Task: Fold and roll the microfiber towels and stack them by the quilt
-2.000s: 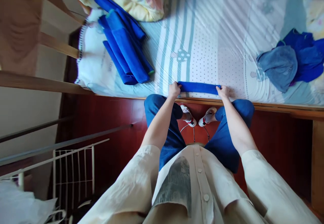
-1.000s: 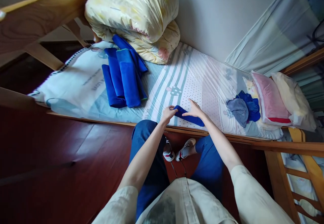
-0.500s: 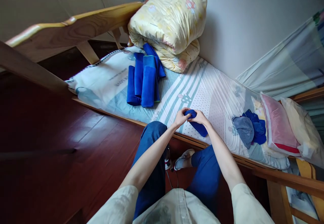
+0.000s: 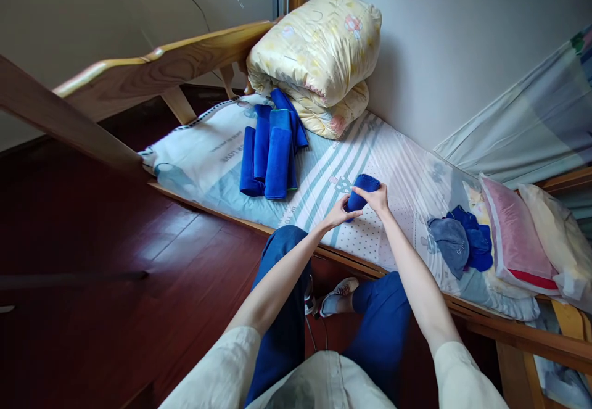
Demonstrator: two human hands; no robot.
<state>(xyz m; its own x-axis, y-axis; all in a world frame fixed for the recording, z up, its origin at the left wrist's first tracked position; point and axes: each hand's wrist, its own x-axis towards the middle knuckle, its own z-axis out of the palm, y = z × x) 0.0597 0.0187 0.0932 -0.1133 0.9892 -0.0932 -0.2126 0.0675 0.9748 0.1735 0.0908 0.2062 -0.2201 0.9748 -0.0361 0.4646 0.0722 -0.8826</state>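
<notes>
Both my hands grip a rolled blue towel (image 4: 363,188) just over the bed sheet. My left hand (image 4: 340,213) closes on its lower left end, thumb and fingers on either side. My right hand (image 4: 377,198) holds the roll from the right, its thumb reaching across it. Further left on the bed lies a pile of blue rolled towels (image 4: 278,165), several side by side and overlapping, against a folded pale yellow quilt (image 4: 319,51).
The printed sheet (image 4: 319,181) covers the bed, bounded by a wooden rail (image 4: 194,51). To the right lie a grey-blue cap (image 4: 449,245), a crumpled dark blue cloth (image 4: 478,242) and a pink pillow (image 4: 518,236). A pale curtain (image 4: 513,113) hangs behind.
The roll in my hands has swung from pointing toward the lower right to standing tilted up and right. My right hand has moved up and outward along it; my left stays low.
</notes>
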